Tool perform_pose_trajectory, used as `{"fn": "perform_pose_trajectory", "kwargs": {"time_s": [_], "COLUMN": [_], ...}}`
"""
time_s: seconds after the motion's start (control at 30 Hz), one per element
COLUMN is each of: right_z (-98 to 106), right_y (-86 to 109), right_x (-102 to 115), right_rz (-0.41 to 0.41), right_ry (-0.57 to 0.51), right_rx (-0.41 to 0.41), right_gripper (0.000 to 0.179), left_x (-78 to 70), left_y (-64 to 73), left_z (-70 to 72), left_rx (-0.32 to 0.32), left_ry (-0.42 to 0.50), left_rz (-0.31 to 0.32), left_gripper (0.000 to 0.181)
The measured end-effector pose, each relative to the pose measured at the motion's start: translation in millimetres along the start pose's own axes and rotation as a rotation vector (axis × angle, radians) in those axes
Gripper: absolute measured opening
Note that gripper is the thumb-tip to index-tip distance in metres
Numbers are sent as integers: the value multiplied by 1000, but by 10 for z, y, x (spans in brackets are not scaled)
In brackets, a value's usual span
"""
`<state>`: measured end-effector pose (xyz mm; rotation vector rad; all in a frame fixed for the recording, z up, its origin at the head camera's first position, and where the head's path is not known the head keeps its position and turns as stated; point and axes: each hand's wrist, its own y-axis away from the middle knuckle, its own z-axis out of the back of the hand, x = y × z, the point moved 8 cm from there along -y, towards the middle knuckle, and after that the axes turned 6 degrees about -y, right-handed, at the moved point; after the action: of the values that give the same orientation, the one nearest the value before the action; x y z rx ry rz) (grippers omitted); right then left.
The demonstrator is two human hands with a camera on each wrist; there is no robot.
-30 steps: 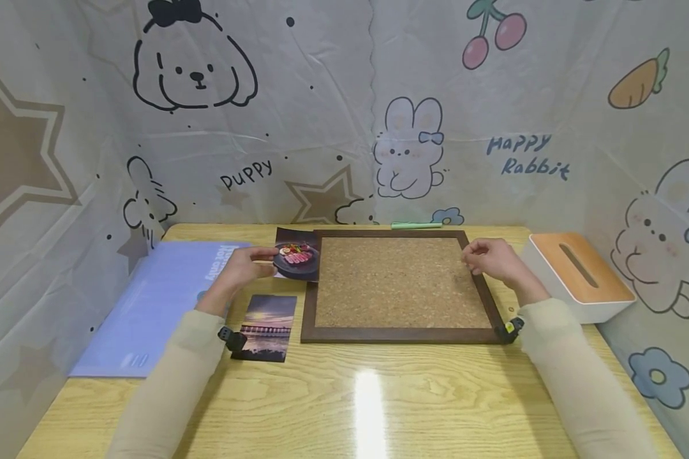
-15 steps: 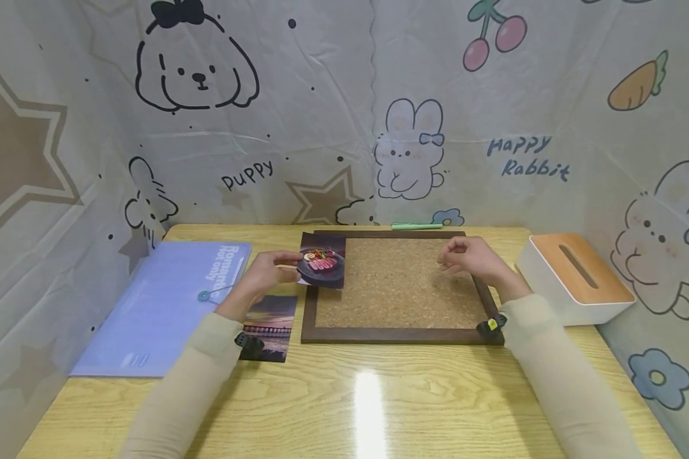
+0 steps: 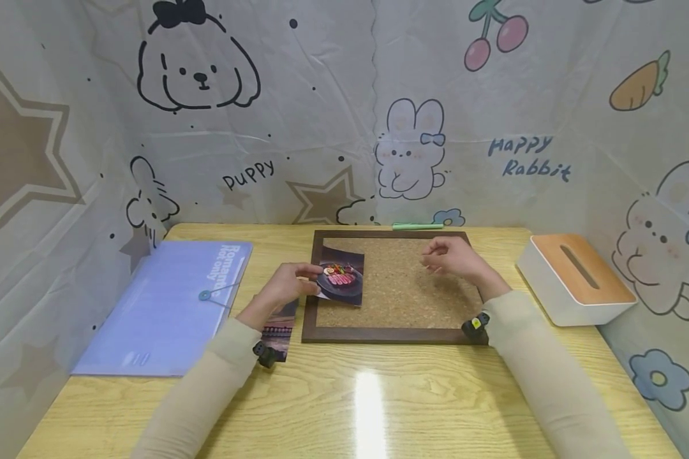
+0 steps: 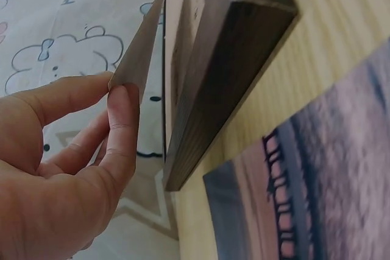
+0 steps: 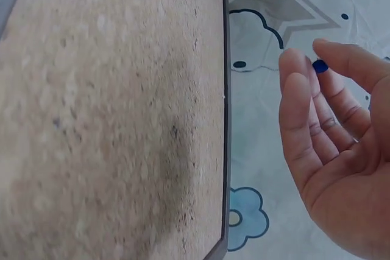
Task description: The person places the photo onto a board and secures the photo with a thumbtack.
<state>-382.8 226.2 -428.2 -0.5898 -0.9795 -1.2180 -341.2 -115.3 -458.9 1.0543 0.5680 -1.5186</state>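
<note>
My left hand (image 3: pixel 287 284) pinches the left edge of a food photo (image 3: pixel 343 280), a plated dish on a dark background. Held over the left part of a cork board (image 3: pixel 404 309) in a dark brown frame, the photo shows edge-on in the left wrist view, tilted above the board. My right hand (image 3: pixel 455 256) hovers over the board's right side. Between its thumb and fingers is a small round blue thumbtack (image 5: pixel 320 66), its point hidden. A second photo (image 4: pixel 304 181), a bridge at dusk, lies on the table beneath my left wrist, partly covered in the head view.
A pale blue document folder (image 3: pixel 155 312) with a string button lies at the left. On the right stands a white tissue box (image 3: pixel 580 277) with a wooden lid. A green pen (image 3: pixel 417 226) lies behind the board, near the printed curtain (image 3: pixel 321 76).
My left hand has carried the food photo rightward, from the board's left edge to over the cork. My right hand has moved left, in from the frame's right side.
</note>
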Motion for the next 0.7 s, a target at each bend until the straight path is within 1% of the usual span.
{"fn": "perform_pose_trajectory", "kwargs": {"time_s": [0.13, 0.23, 0.47, 0.63, 0.7], "right_z": [-54, -85, -161, -245, -285], "right_y": [-30, -43, -89, -112, -120], "right_x": [17, 51, 71, 101, 112], "right_rz": [12, 24, -2, -2, -5], "right_ry": [3, 20, 42, 38, 15], "right_rx": [-6, -10, -9, 29, 55], "right_gripper": [18, 18, 22, 26, 28], "left_x": [-11, -26, -5, -39, -58], "left_y": [6, 3, -51, -77, -80], "left_z": [-83, -132, -217, -254, -269], "left_rx": [8, 1, -12, -22, -24], "left_ry": [-33, -77, -168, -265, -297], "left_rz": [4, 3, 17, -21, -41], "left_gripper": [49, 50, 51, 49, 48]}}
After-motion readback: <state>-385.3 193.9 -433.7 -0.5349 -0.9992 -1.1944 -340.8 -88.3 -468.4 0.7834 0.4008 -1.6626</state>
